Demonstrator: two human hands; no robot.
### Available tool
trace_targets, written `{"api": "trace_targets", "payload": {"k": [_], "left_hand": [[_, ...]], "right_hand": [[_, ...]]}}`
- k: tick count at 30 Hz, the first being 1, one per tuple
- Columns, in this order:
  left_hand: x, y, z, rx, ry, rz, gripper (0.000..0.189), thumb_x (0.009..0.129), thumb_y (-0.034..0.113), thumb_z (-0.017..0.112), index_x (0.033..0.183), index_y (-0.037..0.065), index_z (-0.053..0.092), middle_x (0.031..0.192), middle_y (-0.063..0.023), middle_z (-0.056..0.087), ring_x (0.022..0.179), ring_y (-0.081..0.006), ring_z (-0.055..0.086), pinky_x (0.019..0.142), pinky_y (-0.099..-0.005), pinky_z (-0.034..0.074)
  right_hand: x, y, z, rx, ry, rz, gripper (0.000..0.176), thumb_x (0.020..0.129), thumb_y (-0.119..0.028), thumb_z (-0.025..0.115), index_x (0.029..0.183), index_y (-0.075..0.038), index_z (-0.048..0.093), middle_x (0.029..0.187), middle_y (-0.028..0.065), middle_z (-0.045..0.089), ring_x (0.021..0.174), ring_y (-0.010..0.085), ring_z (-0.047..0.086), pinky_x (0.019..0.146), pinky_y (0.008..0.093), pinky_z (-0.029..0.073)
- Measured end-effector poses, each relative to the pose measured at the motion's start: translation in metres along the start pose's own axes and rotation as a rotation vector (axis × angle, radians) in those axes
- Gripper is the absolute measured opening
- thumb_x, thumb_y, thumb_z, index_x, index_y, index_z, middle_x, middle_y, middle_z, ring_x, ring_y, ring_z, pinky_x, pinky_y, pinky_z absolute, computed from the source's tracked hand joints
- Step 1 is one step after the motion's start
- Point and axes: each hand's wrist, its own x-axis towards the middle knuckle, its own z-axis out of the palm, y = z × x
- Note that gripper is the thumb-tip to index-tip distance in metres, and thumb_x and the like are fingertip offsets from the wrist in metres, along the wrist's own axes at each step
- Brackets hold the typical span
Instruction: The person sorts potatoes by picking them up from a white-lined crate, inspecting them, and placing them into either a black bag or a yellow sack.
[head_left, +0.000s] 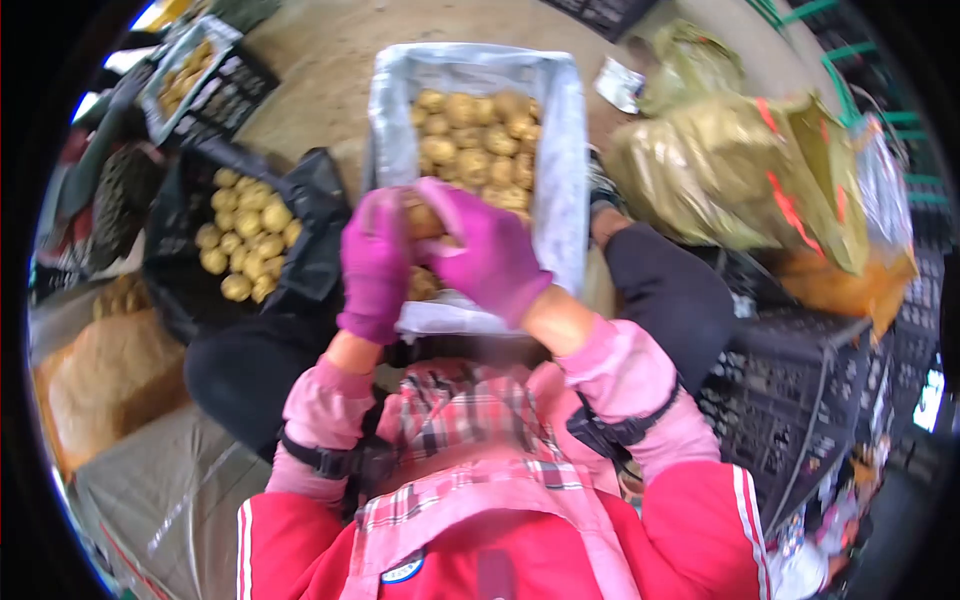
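My left hand and my right hand, both in magenta gloves, meet over the near part of a crate lined with pale plastic. Between them they hold a round brown-yellow item that looks like a potato, partly hidden by the fingers. Many similar potatoes fill the crate beyond my hands. To the left of the crate, a black bag stands open with more yellowish potatoes inside.
A black crate with potatoes is at the upper left. Olive sacks lie at the right, above a black crate. A brown package is at the left. My knees flank the lined crate.
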Motion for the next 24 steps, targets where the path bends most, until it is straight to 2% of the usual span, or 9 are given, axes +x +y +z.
{"api": "trace_targets", "payload": {"k": [1, 4, 5, 9, 12, 14, 16, 19, 24], "left_hand": [[0.005, 0.018, -0.008, -0.209, -0.050, -0.243, 0.016, 0.094, 0.007, 0.058, 0.108, 0.001, 0.063, 0.099, -0.0141, 0.067, 0.091, -0.0250, 0.066, 0.078, -0.0348, 0.053], [0.001, 0.001, -0.011, 0.101, -0.172, -0.002, 0.058, 0.075, -0.001, 0.078, 0.127, 0.003, 0.053, 0.111, -0.0157, 0.066, 0.097, -0.0282, 0.067, 0.083, -0.0357, 0.054], [0.000, -0.001, -0.015, -0.413, -0.206, -0.382, 0.060, 0.077, -0.001, 0.077, 0.131, 0.003, 0.050, 0.112, -0.0163, 0.065, 0.098, -0.0276, 0.067, 0.083, -0.0355, 0.054], [0.013, 0.027, -0.015, -1.170, -0.336, -1.070, 0.056, 0.102, 0.053, 0.043, 0.127, 0.006, 0.058, 0.114, -0.0090, 0.067, 0.085, -0.0187, 0.069, 0.067, -0.0311, 0.059], [0.006, 0.018, -0.013, -0.039, -0.308, 0.028, 0.047, 0.105, 0.044, 0.044, 0.129, 0.006, 0.058, 0.111, -0.0090, 0.067, 0.089, -0.0169, 0.069, 0.069, -0.0285, 0.056], [0.006, 0.037, -0.011, -0.874, -0.286, -0.717, 0.045, 0.106, 0.037, 0.042, 0.131, 0.003, 0.056, 0.103, -0.0095, 0.064, 0.081, -0.0127, 0.066, 0.069, -0.0264, 0.053], [0.002, 0.047, -0.014, -1.006, -0.302, -0.756, 0.045, 0.107, 0.036, 0.041, 0.131, 0.002, 0.057, 0.102, -0.0089, 0.063, 0.074, -0.0114, 0.063, 0.066, -0.0267, 0.052], [0.005, 0.038, -0.017, -0.501, -0.433, -0.428, 0.043, 0.106, 0.032, 0.046, 0.135, 0.002, 0.053, 0.103, -0.0064, 0.062, 0.077, -0.0101, 0.062, 0.068, -0.0242, 0.051], [0.007, 0.052, -0.022, -0.852, -0.442, -0.553, 0.047, 0.109, 0.035, 0.035, 0.144, 0.003, 0.044, 0.120, -0.0072, 0.059, 0.097, -0.0113, 0.064, 0.081, -0.0223, 0.055]], "right_hand": [[-0.003, -0.004, 0.002, -0.033, -0.008, 0.014, 0.058, 0.079, -0.016, 0.077, 0.132, -0.008, 0.055, 0.125, 0.0165, 0.064, 0.106, 0.0372, 0.065, 0.085, 0.0407, 0.055], [-0.002, 0.001, 0.007, -0.020, -0.035, -0.010, 0.057, 0.078, -0.017, 0.076, 0.129, -0.009, 0.053, 0.125, 0.0141, 0.062, 0.106, 0.0375, 0.064, 0.085, 0.0430, 0.055], [-0.002, 0.003, 0.003, -0.007, -0.056, -0.007, 0.055, 0.077, -0.016, 0.075, 0.127, -0.010, 0.054, 0.124, 0.0136, 0.062, 0.105, 0.0370, 0.064, 0.086, 0.0437, 0.054], [0.002, 0.017, -0.002, 0.026, 0.045, -0.145, 0.056, 0.077, -0.014, 0.075, 0.129, -0.009, 0.055, 0.131, 0.0163, 0.059, 0.116, 0.0373, 0.060, 0.096, 0.0423, 0.051], [0.003, 0.009, -0.008, 0.173, -0.025, 0.090, 0.073, 0.081, -0.040, 0.076, 0.137, -0.001, 0.048, 0.136, 0.0204, 0.055, 0.124, 0.0363, 0.056, 0.104, 0.0405, 0.046], [0.001, 0.016, -0.004, 0.048, 0.035, 0.062, 0.075, 0.088, -0.047, 0.070, 0.142, -0.001, 0.045, 0.138, 0.0226, 0.053, 0.126, 0.0376, 0.054, 0.104, 0.0405, 0.045], [0.001, 0.011, -0.009, 0.125, 0.042, 0.130, 0.058, 0.095, -0.039, 0.064, 0.137, -0.001, 0.051, 0.134, 0.0220, 0.057, 0.126, 0.0355, 0.056, 0.101, 0.0406, 0.047], [0.002, 0.005, -0.014, -0.007, 0.036, 0.055, 0.045, 0.098, -0.032, 0.059, 0.132, -0.002, 0.056, 0.127, 0.0210, 0.062, 0.120, 0.0343, 0.060, 0.099, 0.0401, 0.049], [0.005, 0.005, -0.019, 0.176, 0.095, 0.173, 0.038, 0.099, -0.021, 0.060, 0.131, -0.002, 0.058, 0.121, 0.0188, 0.066, 0.112, 0.0269, 0.066, 0.093, 0.0340, 0.051]]}}
